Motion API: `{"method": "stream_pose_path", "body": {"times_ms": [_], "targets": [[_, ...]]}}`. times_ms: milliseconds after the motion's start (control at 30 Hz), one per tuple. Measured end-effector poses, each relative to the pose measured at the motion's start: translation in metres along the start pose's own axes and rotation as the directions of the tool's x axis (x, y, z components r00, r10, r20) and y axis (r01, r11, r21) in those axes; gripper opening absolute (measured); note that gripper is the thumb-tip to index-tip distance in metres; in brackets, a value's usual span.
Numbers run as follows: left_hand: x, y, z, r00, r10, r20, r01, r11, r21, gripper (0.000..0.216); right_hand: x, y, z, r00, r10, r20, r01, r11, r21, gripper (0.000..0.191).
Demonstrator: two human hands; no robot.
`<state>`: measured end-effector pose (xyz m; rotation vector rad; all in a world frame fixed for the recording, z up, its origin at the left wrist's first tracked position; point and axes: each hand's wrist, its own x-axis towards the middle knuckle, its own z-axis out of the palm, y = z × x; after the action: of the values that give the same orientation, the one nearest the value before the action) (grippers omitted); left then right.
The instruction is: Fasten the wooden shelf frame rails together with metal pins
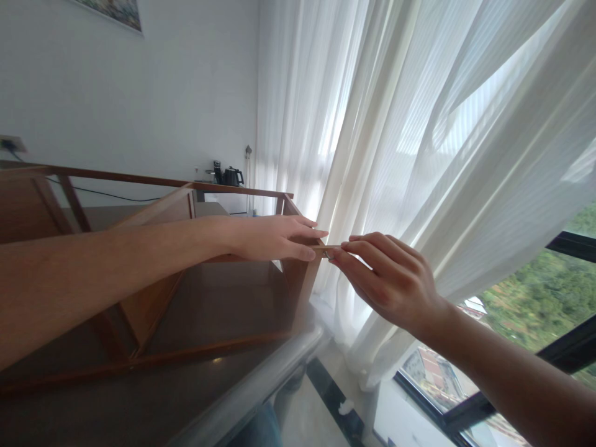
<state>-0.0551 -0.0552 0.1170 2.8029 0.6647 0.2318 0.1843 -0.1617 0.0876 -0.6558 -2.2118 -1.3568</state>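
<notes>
A brown wooden shelf frame (305, 279) with open compartments lies on a table under my hands. My left hand (274, 238) rests over its near top corner, fingers stretched out and thumb along the wood. At the outer end of that corner, my right hand (391, 276) is closed in a pinch. A small shiny metal piece (328, 254) shows by its fingertips, against the end of the wood. What kind of piece it is, I cannot make out, and the fingers partly cover it.
White sheer curtains (372, 155) hang just beyond the frame's end, beside a dark-framed window (572, 248). A black kettle (231, 176) stands behind the frame near the wall. The table edge (261, 391), covered in clear plastic, runs below, with the floor under it.
</notes>
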Motion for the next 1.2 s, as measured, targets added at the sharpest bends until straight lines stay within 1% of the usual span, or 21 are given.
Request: {"method": "stream_pose_path", "body": {"times_ms": [133,200,333,533,733,833,967,1067,1133,1200], "targets": [[0.001,0.0,0.0,1.0,0.008,-0.007,-0.008,1.0,0.008,0.071,-0.003,-0.003,0.001,0.999,0.033,0.0,-0.033,0.999,0.025,0.02],[0.0,0.0,0.0,1.0,0.001,-0.007,-0.001,1.0,0.004,0.071,-0.004,-0.004,0.001,0.999,0.048,0.004,-0.048,0.998,0.036,0.023],[-0.001,-0.001,0.001,1.0,-0.016,-0.006,0.016,1.0,0.001,0.072,-0.006,-0.006,0.002,0.997,0.083,-0.003,-0.083,0.995,0.048,0.024],[0.0,-0.004,0.002,1.0,0.002,-0.006,-0.002,1.0,0.003,0.073,-0.008,-0.009,0.004,0.991,0.13,-0.013,-0.128,0.989,0.078,0.027],[0.0,-0.003,0.002,1.0,-0.012,-0.001,0.012,1.0,0.0,0.074,-0.01,-0.015,0.006,0.982,0.183,-0.056,-0.178,0.981,0.083,0.027],[0.001,-0.003,0.002,1.0,-0.017,-0.002,0.017,1.0,-0.001,0.075,-0.011,-0.017,0.009,0.98,0.19,-0.053,-0.185,0.979,0.09,0.028],[0.0,-0.003,0.002,1.0,-0.02,0.003,0.02,1.0,-0.01,0.075,-0.015,-0.015,0.011,0.986,0.162,-0.049,-0.158,0.984,0.081,0.031],[0.0,-0.002,0.002,1.0,-0.023,0.003,0.023,1.0,-0.013,0.074,-0.014,-0.009,0.012,0.993,0.108,-0.043,-0.105,0.992,0.073,0.029],[0.0,-0.002,0.002,1.0,-0.021,0.005,0.021,1.0,-0.013,0.073,-0.01,-0.002,0.01,0.998,0.047,-0.03,-0.045,0.996,0.075,0.023],[0.0,-0.002,0.001,1.0,-0.012,0.009,0.012,1.0,-0.007,0.072,-0.004,0.005,0.008,0.999,-0.049,-0.023,0.05,0.996,0.068,0.016]]}}
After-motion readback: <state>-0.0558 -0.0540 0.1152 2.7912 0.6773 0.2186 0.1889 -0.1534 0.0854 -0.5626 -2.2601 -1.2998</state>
